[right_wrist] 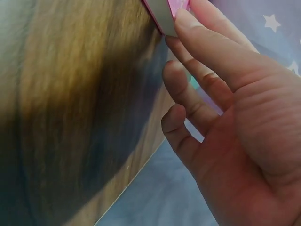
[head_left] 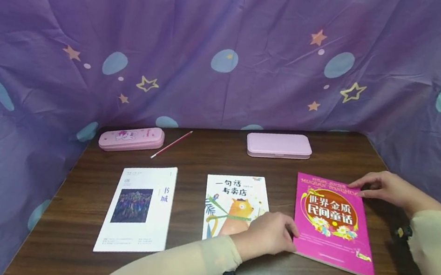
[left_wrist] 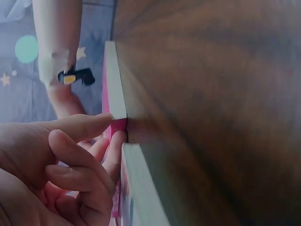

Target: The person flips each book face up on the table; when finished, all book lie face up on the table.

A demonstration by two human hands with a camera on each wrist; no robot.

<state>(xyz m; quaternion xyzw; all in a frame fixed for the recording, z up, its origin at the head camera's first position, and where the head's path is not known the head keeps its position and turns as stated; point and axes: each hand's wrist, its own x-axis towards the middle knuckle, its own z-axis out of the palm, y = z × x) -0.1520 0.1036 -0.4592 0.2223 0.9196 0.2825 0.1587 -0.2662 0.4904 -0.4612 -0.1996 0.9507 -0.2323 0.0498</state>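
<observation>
A bright pink book (head_left: 340, 246) lies flat on the right part of the table, its cover facing up. My left hand (head_left: 272, 233) pinches its lower left corner with thumb and forefinger; the left wrist view shows the thumb on the pale page block (left_wrist: 115, 82). At the upper right corner, my right hand (head_left: 392, 191) pinches the same book between thumb and fingers, seen at the top of the right wrist view. Beside it, a white book with a cartoon bear (head_left: 238, 206) is partly hidden by my left hand and forearm.
Farther left lies a white book with a dark picture (head_left: 127, 242). At the back are a decorated pink pencil case (head_left: 131, 139), a thin red pencil (head_left: 171, 144) and a plain pink pencil case (head_left: 278, 145). Behind the wooden table (head_left: 196, 157) hangs a purple patterned cloth (head_left: 202, 27).
</observation>
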